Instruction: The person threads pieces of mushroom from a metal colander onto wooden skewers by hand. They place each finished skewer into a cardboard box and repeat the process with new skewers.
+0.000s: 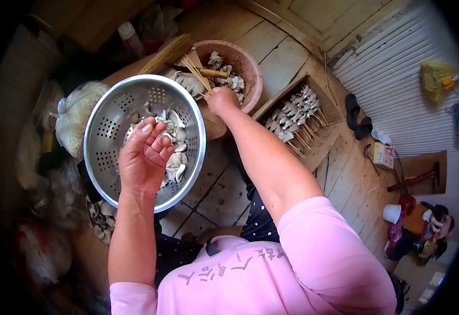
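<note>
Beneath our left hand, its fingers half curled, sits a perforated metal colander with pale mushroom pieces inside; we cannot tell whether those fingertips pinch anything. Our right hand has its fingers closed around thin bamboo skewers. Just beyond those fingers, a pinkish basin holds mushroom scraps, with a wooden-handled knife partly across it. To their right, a cardboard box contains skewered mushrooms. Left of our left fingers bulges a plastic bag; our left forearm hides part of the colander's rim.
</note>
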### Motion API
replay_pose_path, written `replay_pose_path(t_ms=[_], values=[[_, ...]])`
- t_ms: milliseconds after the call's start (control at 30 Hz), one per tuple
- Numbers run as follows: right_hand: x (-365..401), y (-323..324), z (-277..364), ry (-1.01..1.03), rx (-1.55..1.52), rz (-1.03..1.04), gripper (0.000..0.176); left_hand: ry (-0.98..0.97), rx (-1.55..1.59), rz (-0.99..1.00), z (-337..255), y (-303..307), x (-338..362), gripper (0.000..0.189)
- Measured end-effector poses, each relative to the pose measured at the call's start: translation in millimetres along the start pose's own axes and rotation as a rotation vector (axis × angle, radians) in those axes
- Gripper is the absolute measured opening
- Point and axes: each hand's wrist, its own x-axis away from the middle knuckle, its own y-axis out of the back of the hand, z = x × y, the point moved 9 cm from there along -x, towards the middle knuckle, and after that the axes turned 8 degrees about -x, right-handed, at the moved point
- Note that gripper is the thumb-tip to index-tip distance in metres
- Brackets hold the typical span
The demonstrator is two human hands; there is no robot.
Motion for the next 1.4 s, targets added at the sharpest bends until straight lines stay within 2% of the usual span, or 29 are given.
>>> replay_pose_path(t_ms=[167, 300, 367, 600, 700, 733, 833, 867, 933, 967, 1000, 1067, 1100, 1167, 1200, 1333, 1400], values=[[1.8, -1.7, -2.0, -0.054, 0.042, 0.003, 0.022, -0.006, -0.011, 0.004, -2.2, -0.1, -0.5, 0.021], [2.3, 2.8, 3.2, 0.02, 0.052, -0.014, 0.024, -0.042, 0.023, 0.051, -9.5, 6.1, -6.1, 0.02], [4.8, 4.8, 0.7, 0.003, 0.001, -0.008, 0.025, -0.052, 0.006, 0.013, -13.5, 11.2, -5.1, 0.02], [3.3, 30.5, 0.6, 0.025, 0.168, -0.001, 0.029, -0.131, -0.126, -0.118, -32.1, 25.2, -4.1, 0.022], [16.5, 53.7, 7.1, 0.058, 0.251, -0.035, 0.03, -0.199, -0.406, -0.119, -38.3, 29.0, -10.1, 0.022], [16.2, 58.2, 4.4, 0.057, 0.253, -0.033, 0.03, -0.198, -0.405, -0.121, -36.5, 30.6, -13.5, 0.022], [16.0, 72.4, 17.5, 0.181, 0.2, -0.058, 0.033, -0.368, -1.036, -0.189, -38.5, 35.9, -30.6, 0.019], [20.3, 74.7, 19.0, 0.179, 0.2, -0.057, 0.033, -0.366, -1.036, -0.189, -29.7, 46.2, -39.6, 0.019], [61.6, 81.2, 47.1, 0.186, 0.027, 0.009, 0.035, -0.442, -1.462, -0.131, -12.2, 45.8, -51.1, 0.024], [80.0, 80.2, 57.8, 0.193, 0.012, 0.055, 0.036, -0.385, -1.605, -0.098, -3.0, 44.5, -54.4, 0.031], [94.1, 80.5, 62.1, 0.187, 0.012, 0.054, 0.036, -0.381, -1.605, -0.093, 1.2, 44.4, -56.1, 0.031], [121.4, 73.3, 84.2, 0.397, 0.005, 0.104, 0.034, -0.489, -1.986, -0.02, 16.9, 34.3, -58.8, 0.036], [128.1, 70.9, 83.5, 0.39, 0.003, 0.103, 0.034, -0.465, -2.012, 0.042, 28.1, 37.9, -65.5, 0.038], [143.9, 64.0, 95.5, 0.552, -0.033, 0.151, 0.033, -0.468, -2.093, 0.077, 44.4, 46.1, -74.9, 0.035], [145.7, 63.4, 95.0, 0.542, -0.037, 0.149, 0.033, -0.473, -2.171, 0.108, 50.6, 45.2, -76.8, 0.033], [152.3, 60.5, 103.0, 0.613, 0.001, 0.154, 0.034, -0.384, -2.089, 0.099, 47.3, 56.4, -84.0, 0.026], [154.6, 59.2, 107.0, 0.669, -0.032, 0.162, 0.034, -0.429, -2.037, 0.125, 38.7, 58.6, -82.6, 0.02]])
